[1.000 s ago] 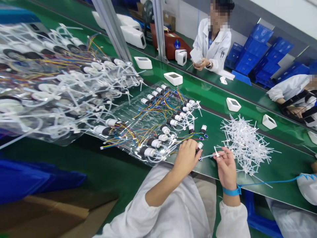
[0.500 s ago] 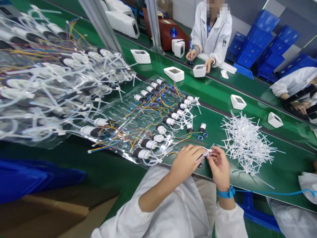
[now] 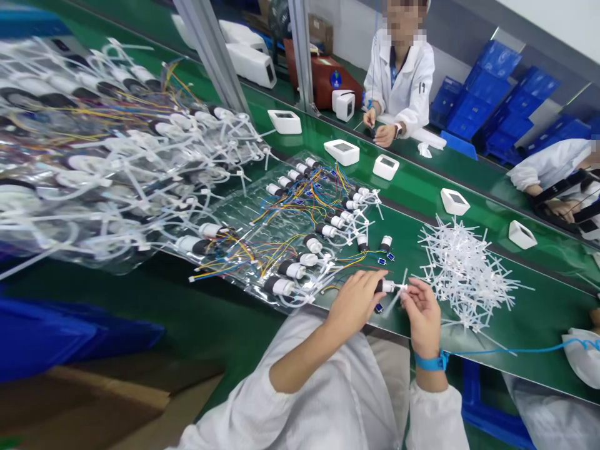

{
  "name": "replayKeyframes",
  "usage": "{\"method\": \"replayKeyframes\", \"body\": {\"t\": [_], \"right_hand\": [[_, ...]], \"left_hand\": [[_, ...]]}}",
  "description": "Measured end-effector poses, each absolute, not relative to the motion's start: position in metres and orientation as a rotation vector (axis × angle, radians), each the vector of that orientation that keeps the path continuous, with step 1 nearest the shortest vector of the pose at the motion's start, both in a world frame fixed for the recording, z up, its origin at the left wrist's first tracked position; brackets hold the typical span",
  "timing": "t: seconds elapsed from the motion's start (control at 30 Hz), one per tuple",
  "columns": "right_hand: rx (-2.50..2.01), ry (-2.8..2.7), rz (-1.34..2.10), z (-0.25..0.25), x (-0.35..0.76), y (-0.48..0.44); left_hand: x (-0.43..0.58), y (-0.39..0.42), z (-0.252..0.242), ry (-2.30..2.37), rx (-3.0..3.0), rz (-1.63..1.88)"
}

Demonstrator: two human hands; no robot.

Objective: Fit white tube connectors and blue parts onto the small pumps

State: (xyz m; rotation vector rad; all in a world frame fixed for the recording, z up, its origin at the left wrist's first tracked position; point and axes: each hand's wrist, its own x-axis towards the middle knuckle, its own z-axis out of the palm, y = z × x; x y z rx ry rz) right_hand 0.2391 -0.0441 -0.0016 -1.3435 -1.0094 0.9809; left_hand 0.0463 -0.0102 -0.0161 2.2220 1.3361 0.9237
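Just left of the heap of white plastic T-shaped pieces [image 3: 464,269], the left hand [image 3: 354,301] pinches a small black-and-white tube part [image 3: 386,286] lying sideways, its tip touching the thin white T-piece [image 3: 400,292] pinched by the right hand [image 3: 422,310].

On the tabletop [image 3: 539,325], wired pumps [image 3: 323,230] on a plastic sheet [image 3: 255,215] lie left of the pile of T-fittings [image 3: 464,275]; 2 housings [image 3: 454,201] stand behind that pile.

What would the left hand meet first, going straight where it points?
Most likely the right hand, which pinches a connector on the pump that the left hand holds; depth is unclear.
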Motion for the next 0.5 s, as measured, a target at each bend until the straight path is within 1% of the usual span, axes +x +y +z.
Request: {"method": "replayKeyframes", "body": {"t": [0.13, 0.27, 0.5], "right_hand": [[-1.203, -0.823, 1.039, 0.005, 0.243, -0.043], [-1.093, -0.647, 1.113, 0.015, 0.239, -0.040], [-1.056, -0.568, 1.259, 0.011, 0.226, -0.027]], "left_hand": [[0.045, -0.011, -0.016, 1.297, 2.178, 1.034], [0.044, -0.011, -0.017, 1.253, 2.211, 1.056], [0.041, -0.008, -0.015, 1.184, 2.227, 1.074]]}}
